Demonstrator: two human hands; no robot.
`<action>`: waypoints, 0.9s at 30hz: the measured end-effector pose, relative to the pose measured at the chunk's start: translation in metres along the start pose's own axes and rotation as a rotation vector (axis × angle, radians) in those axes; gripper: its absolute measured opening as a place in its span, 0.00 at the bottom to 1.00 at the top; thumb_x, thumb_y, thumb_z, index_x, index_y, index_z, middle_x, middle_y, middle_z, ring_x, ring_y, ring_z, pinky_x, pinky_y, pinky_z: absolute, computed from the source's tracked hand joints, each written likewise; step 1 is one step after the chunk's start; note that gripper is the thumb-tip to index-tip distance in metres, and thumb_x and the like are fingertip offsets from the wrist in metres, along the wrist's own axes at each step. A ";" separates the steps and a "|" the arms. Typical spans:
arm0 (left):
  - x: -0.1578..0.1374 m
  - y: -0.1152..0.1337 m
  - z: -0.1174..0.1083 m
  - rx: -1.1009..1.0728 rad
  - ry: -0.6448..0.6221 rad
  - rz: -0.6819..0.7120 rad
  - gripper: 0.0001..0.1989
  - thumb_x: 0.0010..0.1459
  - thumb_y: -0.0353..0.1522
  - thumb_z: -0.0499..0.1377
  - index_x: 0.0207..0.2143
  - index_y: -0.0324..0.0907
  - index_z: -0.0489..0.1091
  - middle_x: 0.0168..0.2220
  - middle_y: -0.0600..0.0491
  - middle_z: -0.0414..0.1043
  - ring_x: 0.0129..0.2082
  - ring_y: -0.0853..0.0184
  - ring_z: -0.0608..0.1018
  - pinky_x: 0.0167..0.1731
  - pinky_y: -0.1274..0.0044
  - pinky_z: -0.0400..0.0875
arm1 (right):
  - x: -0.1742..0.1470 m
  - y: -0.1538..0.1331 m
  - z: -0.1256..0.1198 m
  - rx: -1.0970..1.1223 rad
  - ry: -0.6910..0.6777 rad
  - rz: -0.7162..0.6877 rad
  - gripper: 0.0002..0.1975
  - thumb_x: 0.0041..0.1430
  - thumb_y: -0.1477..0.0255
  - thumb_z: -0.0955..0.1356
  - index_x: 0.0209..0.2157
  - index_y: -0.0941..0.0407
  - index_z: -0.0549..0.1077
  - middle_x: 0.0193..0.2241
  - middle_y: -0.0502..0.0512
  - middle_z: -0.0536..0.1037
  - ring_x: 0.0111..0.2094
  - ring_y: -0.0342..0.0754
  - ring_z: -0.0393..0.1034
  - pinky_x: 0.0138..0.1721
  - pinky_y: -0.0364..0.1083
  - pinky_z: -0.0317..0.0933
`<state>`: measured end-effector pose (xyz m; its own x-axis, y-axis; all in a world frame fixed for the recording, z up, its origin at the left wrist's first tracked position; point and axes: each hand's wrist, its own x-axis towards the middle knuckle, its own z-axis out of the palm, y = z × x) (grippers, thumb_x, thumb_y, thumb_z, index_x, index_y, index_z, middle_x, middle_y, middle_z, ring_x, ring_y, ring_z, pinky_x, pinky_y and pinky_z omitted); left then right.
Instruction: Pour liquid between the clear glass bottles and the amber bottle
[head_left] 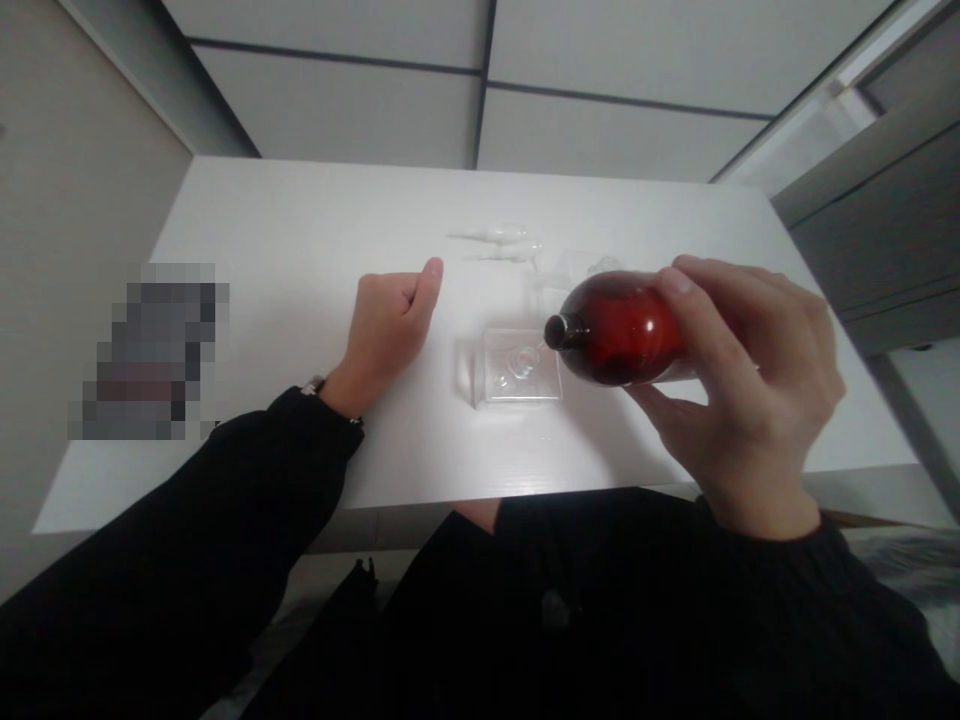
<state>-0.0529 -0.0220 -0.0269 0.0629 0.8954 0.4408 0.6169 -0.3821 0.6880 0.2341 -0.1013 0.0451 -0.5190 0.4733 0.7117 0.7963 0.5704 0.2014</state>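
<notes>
My right hand (757, 370) is wrapped round a brown-red bottle (626, 325), tilted nearly onto its side with its dark neck pointing left. The neck is close to a small clear plastic box (517, 385) on the white table. Inside that box is a clear round shape, with a shiny patch that may be liquid. A faint thin line shows by the bottle's mouth; I cannot tell whether it is liquid. My left hand (390, 315) rests on the table left of the box, closed in a fist with the thumb on top. Whatever its fingers may hold is hidden.
Two clear pipette-like pieces (502, 242) lie towards the back of the white table (300, 220). Another clear container (574, 270) stands partly behind the bottle. A pixelated dark object (150, 350) is at the left edge. Pale panels (337, 100) rise behind the table.
</notes>
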 end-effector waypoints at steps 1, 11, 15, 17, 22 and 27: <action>0.000 0.000 0.000 -0.002 0.001 0.000 0.32 0.74 0.48 0.49 0.19 0.44 0.44 0.18 0.58 0.41 0.19 0.72 0.49 0.26 0.66 0.42 | 0.000 0.000 0.000 0.003 -0.001 -0.002 0.26 0.64 0.75 0.72 0.63 0.62 0.72 0.55 0.72 0.78 0.56 0.65 0.76 0.54 0.63 0.73; 0.000 -0.001 0.000 0.000 -0.008 -0.010 0.33 0.75 0.48 0.49 0.18 0.45 0.44 0.18 0.58 0.41 0.18 0.72 0.49 0.27 0.67 0.44 | 0.000 0.001 0.001 0.005 0.003 -0.011 0.26 0.63 0.76 0.72 0.63 0.62 0.72 0.54 0.72 0.78 0.55 0.65 0.77 0.53 0.64 0.73; 0.000 -0.001 -0.001 -0.005 -0.006 -0.002 0.34 0.74 0.50 0.49 0.18 0.45 0.45 0.18 0.58 0.41 0.18 0.72 0.49 0.27 0.67 0.44 | 0.000 0.000 0.000 0.005 -0.001 -0.004 0.26 0.64 0.75 0.72 0.63 0.62 0.72 0.55 0.72 0.78 0.56 0.66 0.76 0.54 0.65 0.73; 0.000 -0.001 0.000 -0.013 -0.004 0.000 0.34 0.74 0.52 0.48 0.18 0.44 0.45 0.17 0.58 0.41 0.19 0.72 0.49 0.27 0.67 0.44 | 0.000 0.001 0.000 0.003 0.003 -0.012 0.27 0.63 0.74 0.73 0.63 0.62 0.72 0.54 0.72 0.78 0.56 0.65 0.77 0.54 0.64 0.73; 0.000 0.001 0.000 -0.018 -0.002 -0.012 0.35 0.73 0.54 0.46 0.18 0.44 0.44 0.17 0.58 0.41 0.19 0.72 0.49 0.27 0.66 0.42 | 0.000 0.002 0.001 -0.002 0.003 -0.028 0.30 0.60 0.76 0.75 0.63 0.63 0.72 0.55 0.71 0.78 0.56 0.63 0.76 0.54 0.61 0.74; 0.000 0.002 -0.001 -0.030 0.002 -0.030 0.35 0.73 0.53 0.48 0.18 0.45 0.44 0.17 0.58 0.42 0.19 0.72 0.49 0.27 0.66 0.43 | -0.001 0.004 0.001 -0.005 -0.001 -0.028 0.31 0.60 0.76 0.74 0.64 0.61 0.71 0.55 0.70 0.78 0.56 0.63 0.76 0.54 0.61 0.74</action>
<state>-0.0524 -0.0227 -0.0255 0.0429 0.9062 0.4207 0.5945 -0.3616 0.7182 0.2375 -0.0995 0.0445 -0.5414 0.4577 0.7053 0.7829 0.5803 0.2244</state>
